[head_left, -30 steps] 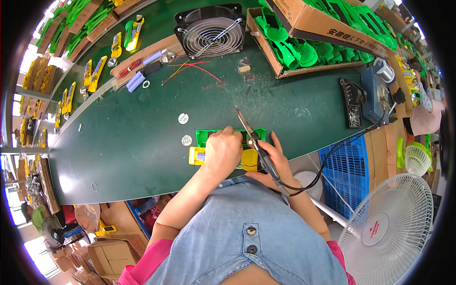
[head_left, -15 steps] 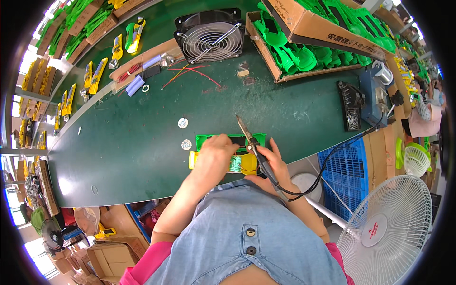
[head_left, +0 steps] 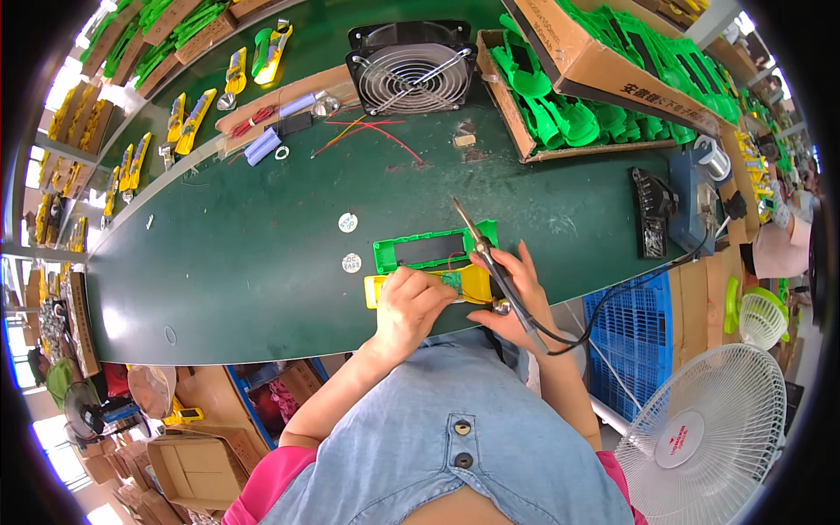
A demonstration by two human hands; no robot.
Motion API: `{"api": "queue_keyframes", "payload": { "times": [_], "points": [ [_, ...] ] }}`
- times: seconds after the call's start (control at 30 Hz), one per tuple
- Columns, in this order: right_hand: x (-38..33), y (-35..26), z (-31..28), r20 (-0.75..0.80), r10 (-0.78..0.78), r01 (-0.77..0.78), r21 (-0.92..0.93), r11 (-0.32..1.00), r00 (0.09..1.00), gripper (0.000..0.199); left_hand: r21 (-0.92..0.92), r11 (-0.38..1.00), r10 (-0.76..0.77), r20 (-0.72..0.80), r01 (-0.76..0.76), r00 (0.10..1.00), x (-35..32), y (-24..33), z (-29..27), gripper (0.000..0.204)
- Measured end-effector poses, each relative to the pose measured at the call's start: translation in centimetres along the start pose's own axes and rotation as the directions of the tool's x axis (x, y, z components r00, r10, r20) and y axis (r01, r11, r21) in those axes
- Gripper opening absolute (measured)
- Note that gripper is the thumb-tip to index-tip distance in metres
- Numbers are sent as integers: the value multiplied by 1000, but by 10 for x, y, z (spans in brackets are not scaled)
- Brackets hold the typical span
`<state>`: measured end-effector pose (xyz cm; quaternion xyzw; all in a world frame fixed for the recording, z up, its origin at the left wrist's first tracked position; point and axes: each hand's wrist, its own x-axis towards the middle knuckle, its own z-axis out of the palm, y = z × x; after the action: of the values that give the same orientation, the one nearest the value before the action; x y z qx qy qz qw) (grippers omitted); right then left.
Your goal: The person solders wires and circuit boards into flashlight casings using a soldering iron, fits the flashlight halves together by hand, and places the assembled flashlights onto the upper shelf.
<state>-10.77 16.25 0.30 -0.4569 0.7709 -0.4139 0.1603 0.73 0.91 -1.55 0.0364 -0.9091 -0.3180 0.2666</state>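
Item one: long yellow plastic half-shell (head_left: 477, 282), on the dark green worktop (head_left: 254, 289), under the left hand (head_left: 408, 302); green circuit board (head_left: 451, 282) and thin wires inside. Probably light, stiff, slightly slippery; best held by the outer side walls, clear of the likely fragile board. Left fingers bent, tips at the board; cannot tell whether pinching anything.

Item two: open green plastic half-shell (head_left: 385, 255), just beyond; likely light, rim the safest hold.

Item three: slim dark-handled soldering iron (head_left: 511, 293), grasped in right hand (head_left: 535, 297); metal tip probably hot, handle only.
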Motion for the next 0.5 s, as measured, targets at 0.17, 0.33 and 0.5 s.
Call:
{"api": "queue_keyframes", "payload": {
  "times": [0.17,0.33,0.5],
  "points": [
    [-39,5,10,-293,-47,59,34,998,955,40,-55,989,-135,97,140,986,3,9,-9,15],
    [-61,-2,10,-414,-81,100,24,995,907,19,-177,937,-306,4,302,952,-2,10,-6,15],
    [-72,8,42,-587,352,92,594,799,729,23,-171,936,-313,-5,307,950,2,11,-2,14]
  ]
}}
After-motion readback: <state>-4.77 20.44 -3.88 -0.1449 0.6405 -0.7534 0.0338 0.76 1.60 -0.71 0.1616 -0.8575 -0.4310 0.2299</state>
